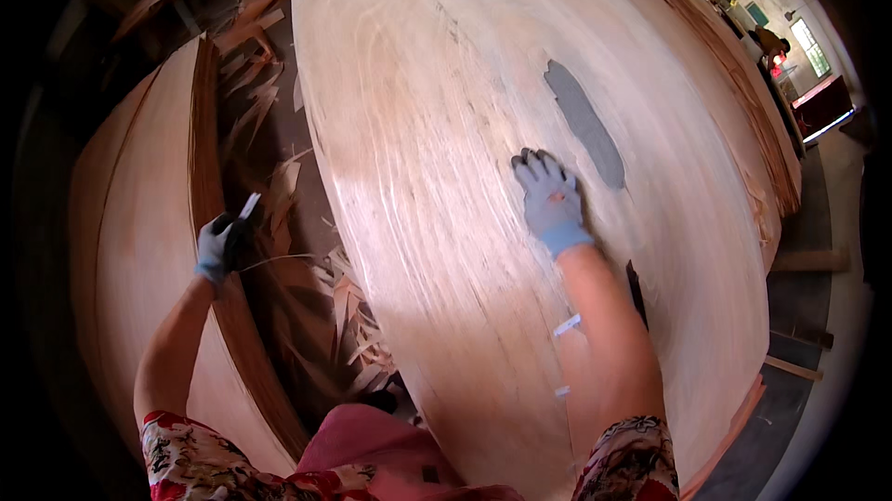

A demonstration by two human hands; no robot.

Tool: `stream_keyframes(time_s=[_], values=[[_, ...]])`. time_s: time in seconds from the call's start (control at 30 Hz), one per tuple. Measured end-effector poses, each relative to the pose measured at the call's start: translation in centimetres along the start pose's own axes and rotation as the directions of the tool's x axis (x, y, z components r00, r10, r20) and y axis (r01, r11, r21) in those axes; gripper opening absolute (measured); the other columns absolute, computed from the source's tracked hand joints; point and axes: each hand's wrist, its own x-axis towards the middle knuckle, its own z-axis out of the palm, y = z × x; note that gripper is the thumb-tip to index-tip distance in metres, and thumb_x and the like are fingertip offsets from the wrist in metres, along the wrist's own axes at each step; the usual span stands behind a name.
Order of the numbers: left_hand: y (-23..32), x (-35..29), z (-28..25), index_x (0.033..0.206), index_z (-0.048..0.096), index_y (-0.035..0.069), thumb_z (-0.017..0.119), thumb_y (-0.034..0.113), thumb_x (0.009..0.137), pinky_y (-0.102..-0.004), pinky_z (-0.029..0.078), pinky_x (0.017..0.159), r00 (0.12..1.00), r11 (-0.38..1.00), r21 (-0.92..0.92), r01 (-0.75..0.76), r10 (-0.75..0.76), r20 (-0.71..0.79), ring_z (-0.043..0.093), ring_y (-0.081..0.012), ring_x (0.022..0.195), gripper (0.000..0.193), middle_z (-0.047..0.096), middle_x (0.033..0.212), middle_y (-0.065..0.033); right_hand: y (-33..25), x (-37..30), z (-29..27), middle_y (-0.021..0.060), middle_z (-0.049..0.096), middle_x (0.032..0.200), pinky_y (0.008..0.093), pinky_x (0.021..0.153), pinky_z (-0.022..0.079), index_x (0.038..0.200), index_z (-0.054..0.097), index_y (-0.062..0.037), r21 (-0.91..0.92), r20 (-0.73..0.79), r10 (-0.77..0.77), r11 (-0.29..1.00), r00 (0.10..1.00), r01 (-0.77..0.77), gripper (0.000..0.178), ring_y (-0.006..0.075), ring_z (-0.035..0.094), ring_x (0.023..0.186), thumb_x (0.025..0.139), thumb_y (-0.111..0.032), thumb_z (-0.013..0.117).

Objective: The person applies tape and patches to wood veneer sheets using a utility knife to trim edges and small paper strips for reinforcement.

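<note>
A large pale wood veneer sheet (418, 129) lies in front of me, with grain running lengthwise. My right hand (553, 199), in a grey-blue glove with dark fingertips, rests flat on it with fingers stretched out. Just beyond that hand is a long, jagged-ended grey gap (587, 129) in the sheet. A narrower dark gap (636, 292) shows beside my right forearm. Two short white strips (567, 324) stick to the sheet left of that forearm. My gloved left hand (221, 245) is closed around a thin, whitish flat piece (250, 205), its kind unclear, above the floor scraps.
A thick veneer stack (149, 222) stands at the left, its layered edge facing the gap between. Torn veneer scraps (348, 315) litter that gap. More layered sheets (743, 101) jut out at the far right. A person (769, 44) is in the distance at upper right.
</note>
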Motion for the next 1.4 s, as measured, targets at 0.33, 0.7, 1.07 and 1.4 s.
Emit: stream_keyframes(time_s=[0.33, 0.7, 1.07, 1.4], values=[[-18.0, -20.4, -7.5, 0.090, 0.067, 0.001, 0.062, 0.012, 0.094, -0.0295, 0.036, 0.029, 0.853, 0.849, 0.187, 0.494, -0.515, 0.082, 0.060, -0.0192, 0.043, 0.012, 0.067, 0.071, -0.0097, 8.7, -18.0, -6.7, 0.0198, 0.067, 0.116, 0.0400, 0.082, 0.053, 0.131, 0.059, -0.0020, 0.282, 0.027, 0.639, 0.733, 0.769, -0.619, 0.046, 0.0271, 0.067, 0.095, 0.092, -0.023, 0.071], [-13.7, -29.6, -4.1, 0.102, 0.069, 0.000, 0.059, 0.012, 0.097, -0.0310, 0.041, 0.034, 0.674, 0.749, 0.310, 0.586, -0.662, 0.326, 0.053, -0.0157, 0.040, 0.016, 0.071, 0.078, -0.0103, 12.1, -23.2, -1.1, 0.0207, 0.062, 0.118, 0.0421, 0.094, 0.047, 0.124, 0.061, -0.0022, -0.065, -0.140, 0.297, 0.949, 0.945, -0.308, 0.031, 0.0385, 0.060, 0.108, 0.096, -0.014, 0.053], [-19.5, -26.3, -7.8, 0.101, 0.069, 0.002, 0.057, 0.013, 0.100, -0.0298, 0.038, 0.034, 0.716, 0.751, 0.129, 0.648, -0.658, 0.233, 0.050, -0.0156, 0.038, 0.016, 0.071, 0.077, -0.0081, -0.7, -20.8, -9.3, -0.0070, 0.053, 0.077, 0.0160, 0.052, 0.037, 0.137, 0.057, -0.0101, 0.851, 0.333, 0.699, 0.065, 0.632, -0.521, 0.039, 0.0031, 0.044, 0.060, 0.104, -0.029, 0.052], [-20.7, -15.5, -12.8, 0.103, 0.069, 0.004, 0.057, 0.011, 0.099, -0.0280, 0.044, 0.038, 0.798, 0.831, 0.052, 0.554, -0.548, 0.251, 0.060, -0.0134, 0.049, 0.015, 0.071, 0.080, -0.0083, -17.2, 0.4, -3.3, 0.0118, 0.071, 0.103, 0.0290, 0.077, 0.052, 0.134, 0.060, -0.0059, 0.380, -0.173, 0.160, 0.921, 0.972, -0.084, 0.036, 0.0178, 0.067, 0.088, 0.098, -0.009, 0.056]])
